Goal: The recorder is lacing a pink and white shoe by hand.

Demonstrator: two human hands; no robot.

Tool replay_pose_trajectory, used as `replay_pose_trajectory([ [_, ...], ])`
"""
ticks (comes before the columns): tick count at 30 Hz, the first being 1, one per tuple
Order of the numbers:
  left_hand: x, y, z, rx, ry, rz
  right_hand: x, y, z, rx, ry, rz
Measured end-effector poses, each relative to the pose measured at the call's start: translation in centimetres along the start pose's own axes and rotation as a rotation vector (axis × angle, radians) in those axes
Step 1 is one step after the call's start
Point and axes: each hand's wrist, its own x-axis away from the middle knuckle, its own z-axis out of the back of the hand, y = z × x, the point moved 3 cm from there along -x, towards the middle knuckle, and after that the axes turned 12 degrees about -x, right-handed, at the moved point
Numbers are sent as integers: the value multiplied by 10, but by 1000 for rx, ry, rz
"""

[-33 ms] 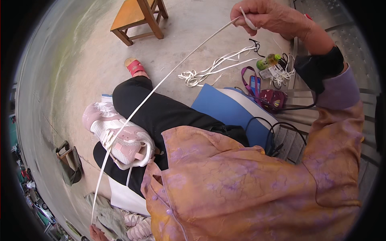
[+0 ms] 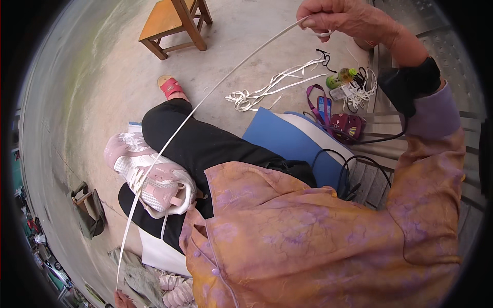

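A long white shoelace [image 2: 177, 132] stretches diagonally across the view, bowed slightly. Its upper end lies in my right hand [image 2: 341, 23], raised at the top right with the fingers closed; a short bit of lace sticks out below them. Low at the left edge, my left hand [image 2: 123, 299] pinches the other end, mostly cut off by the frame. Between the hands, a pink and white sneaker [image 2: 149, 177] rests on my lap over black trousers, and the shoelace passes in front of it. The sneaker's own lacing shows near the crossing.
A wooden chair [image 2: 172, 31] stands ahead on the concrete floor. Loose white laces [image 2: 272, 90] lie right of it, near a green-capped bottle [image 2: 341, 77], a purple strap [image 2: 313, 97] and cables. A blue board [image 2: 277, 136] is beside my leg. More pink shoes [image 2: 177, 292] sit at lower left.
My right hand has turned a little, and the lace's free tip no longer shows above its fingers. The stretched shoelace bows more near that hand.
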Motion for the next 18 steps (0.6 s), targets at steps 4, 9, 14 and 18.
replay_pose_trajectory([
  [4,-1,82,16,-203,-60,270,19,-16,23,309,146,-112],
  [9,-54,-19,30,-15,-530,435,-17,18,45,200,244,-41],
  [14,5,141,-69,570,-478,635,-56,90,-86,-331,265,-330],
  [18,26,289,-119,1090,-899,500,-69,95,-206,-764,-109,-460],
])
